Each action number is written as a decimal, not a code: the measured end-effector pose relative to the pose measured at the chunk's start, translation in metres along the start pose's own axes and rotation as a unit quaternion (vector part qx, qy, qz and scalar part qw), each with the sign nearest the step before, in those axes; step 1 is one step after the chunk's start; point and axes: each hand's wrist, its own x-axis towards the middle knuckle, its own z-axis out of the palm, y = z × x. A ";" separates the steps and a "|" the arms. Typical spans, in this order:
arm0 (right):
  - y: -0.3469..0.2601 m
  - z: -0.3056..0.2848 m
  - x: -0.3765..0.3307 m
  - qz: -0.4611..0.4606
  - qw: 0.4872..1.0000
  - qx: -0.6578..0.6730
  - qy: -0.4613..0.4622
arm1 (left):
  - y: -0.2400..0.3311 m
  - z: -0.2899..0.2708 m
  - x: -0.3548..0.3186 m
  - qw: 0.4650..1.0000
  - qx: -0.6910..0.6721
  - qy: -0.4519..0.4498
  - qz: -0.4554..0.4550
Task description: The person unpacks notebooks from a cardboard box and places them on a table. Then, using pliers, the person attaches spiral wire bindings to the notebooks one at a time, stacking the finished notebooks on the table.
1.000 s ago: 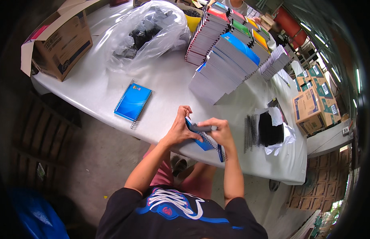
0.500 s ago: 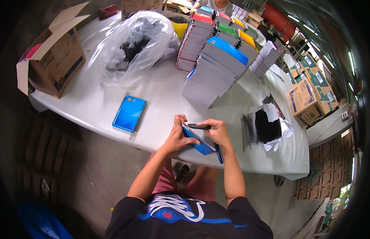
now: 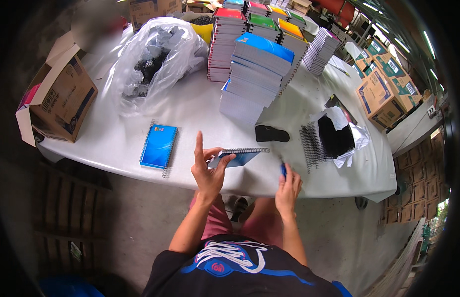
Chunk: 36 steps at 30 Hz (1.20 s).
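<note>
Held tilted in left hand [image 3: 208, 177] above desk [image 3: 116, 141]: closed blue notebook [image 3: 244, 158], wire spiral [image 3: 247, 150] along upper edge. Gripped in right hand [image 3: 288, 189]: slim blue tool [image 3: 283, 171], tip blurred.

The head-worn fisheye camera, left unit of a side-by-side pair, faces forward and steeply down onto the table [image 3: 200, 116]. The shirt [image 3: 230, 270] occupies the near lower edge; the left hand [image 3: 208, 175] and right hand [image 3: 288, 192] lie near centre. Stacked cartons [image 3: 381, 96] stand farther off. Straight edges bow toward the rim.
</note>
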 end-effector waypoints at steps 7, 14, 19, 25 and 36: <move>-0.120 -0.064 0.022 -0.133 0.983 0.113 -0.065 | 0.004 -0.002 -0.003 0.999 0.007 0.015 0.045; -0.127 -0.063 0.024 -0.150 0.981 0.102 -0.072 | 0.015 -0.006 -0.001 0.999 0.034 -0.006 0.028; -0.127 -0.066 0.025 -0.155 0.979 0.097 -0.094 | 0.011 -0.005 -0.004 0.998 -0.006 -0.016 0.059; -0.126 -0.062 0.024 -0.155 0.976 0.102 -0.113 | 0.011 -0.002 -0.004 0.998 -0.031 -0.010 0.060; -0.127 -0.058 0.018 -0.154 0.976 0.106 -0.112 | 0.021 -0.002 -0.002 0.996 -0.075 -0.018 0.035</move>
